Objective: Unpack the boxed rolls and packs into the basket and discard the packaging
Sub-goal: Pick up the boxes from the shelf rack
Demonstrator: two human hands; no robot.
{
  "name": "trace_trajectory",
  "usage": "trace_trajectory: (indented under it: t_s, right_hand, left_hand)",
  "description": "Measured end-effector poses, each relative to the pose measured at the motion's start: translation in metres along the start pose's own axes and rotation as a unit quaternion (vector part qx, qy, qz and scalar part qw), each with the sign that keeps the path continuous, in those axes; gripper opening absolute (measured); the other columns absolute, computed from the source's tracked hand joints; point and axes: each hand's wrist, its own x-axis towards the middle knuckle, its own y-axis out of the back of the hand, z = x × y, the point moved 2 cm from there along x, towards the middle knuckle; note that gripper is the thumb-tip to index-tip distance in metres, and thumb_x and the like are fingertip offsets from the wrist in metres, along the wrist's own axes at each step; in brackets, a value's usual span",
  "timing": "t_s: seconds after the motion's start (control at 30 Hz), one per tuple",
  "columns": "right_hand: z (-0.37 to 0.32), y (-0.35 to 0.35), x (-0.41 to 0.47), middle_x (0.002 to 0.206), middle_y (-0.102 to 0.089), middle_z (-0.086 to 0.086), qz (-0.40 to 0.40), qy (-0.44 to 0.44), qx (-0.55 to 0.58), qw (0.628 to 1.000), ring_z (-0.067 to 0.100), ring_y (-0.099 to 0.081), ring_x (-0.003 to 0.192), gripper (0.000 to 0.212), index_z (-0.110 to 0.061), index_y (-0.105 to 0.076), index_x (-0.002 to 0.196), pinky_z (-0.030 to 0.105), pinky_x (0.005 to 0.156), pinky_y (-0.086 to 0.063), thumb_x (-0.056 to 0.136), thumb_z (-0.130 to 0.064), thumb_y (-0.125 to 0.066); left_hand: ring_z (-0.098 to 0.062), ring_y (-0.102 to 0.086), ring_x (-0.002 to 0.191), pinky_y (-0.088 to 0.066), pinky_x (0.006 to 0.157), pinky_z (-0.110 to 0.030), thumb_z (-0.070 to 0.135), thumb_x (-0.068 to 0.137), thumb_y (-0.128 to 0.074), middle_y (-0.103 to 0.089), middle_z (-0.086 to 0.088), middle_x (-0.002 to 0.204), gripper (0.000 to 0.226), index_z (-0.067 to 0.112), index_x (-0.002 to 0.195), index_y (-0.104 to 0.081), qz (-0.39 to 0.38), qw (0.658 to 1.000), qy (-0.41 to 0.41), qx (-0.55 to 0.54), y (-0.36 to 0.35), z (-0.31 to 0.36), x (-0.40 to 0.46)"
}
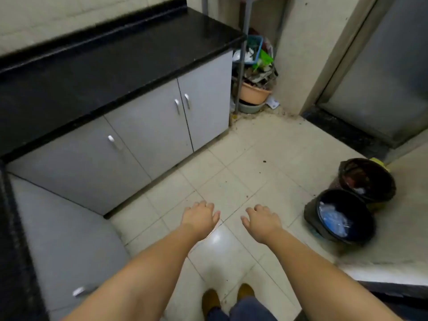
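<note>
Hands out over tiled floor [243, 158], palms down: left hand [200, 220] and right hand [262, 222] both empty, fingers [208, 206] loosely spread. Two black-lined bins [342, 216] at right on floor, near one holding blue-white plastic packaging [333, 218]. Blue basket [253, 48] on rack beyond grey cabinets [148, 128]. Black desk [104, 66] bare. No readable writing.

We see open tiled floor [243, 163] ahead of both empty hands — free passage toward the far doorway [379, 89]. Left, the grey cabinets [143, 135] under the black counter [104, 61] wall us in; right, two lined trash bins [342, 218] stand touching — near the wall.
</note>
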Motion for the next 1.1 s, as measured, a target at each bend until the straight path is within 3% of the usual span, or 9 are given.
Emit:
trace_trajectory:
  t_s: [0.33,0.7,1.1]
  right_hand:
    - [0.078,0.06,0.071,0.135,-0.045,0.014,-0.014,-0.022,0.025,0.999,0.029,-0.043,0.122,0.056,-0.015,-0.037,0.138,0.044,0.096,-0.044,0.098,-0.049,-0.018]
    - [0.236,0.228,0.207,0.134,-0.047,0.015,0.053,-0.025,0.042,0.997,0.033,-0.044,0.122,0.054,-0.015,-0.043,0.132,0.045,0.1,-0.041,0.097,-0.05,-0.021]
    - [0.289,0.432,0.414,0.134,-0.046,0.018,0.12,0.032,0.018,0.992,0.035,-0.046,0.121,0.053,-0.013,-0.044,0.132,0.045,0.097,-0.041,0.098,-0.049,-0.022]
  left_hand:
    - [-0.03,-0.048,0.118,-0.041,0.093,-0.043,0.041,0.097,-0.026,-0.052,-0.013,0.126,0.044,0.013,0.124,-0.046,0.006,0.999,-0.027,0.021,0.053,0.059,0.107]
    - [-0.031,-0.049,0.114,-0.044,0.091,-0.043,0.041,0.097,-0.027,-0.051,-0.015,0.125,0.045,0.011,0.123,-0.047,0.065,0.997,-0.038,-0.004,0.191,0.183,0.274]
    - [-0.033,-0.047,0.117,-0.044,0.09,-0.045,0.042,0.096,-0.031,-0.051,-0.015,0.124,0.043,0.012,0.121,-0.05,0.153,0.987,-0.006,-0.038,0.361,0.189,0.482]
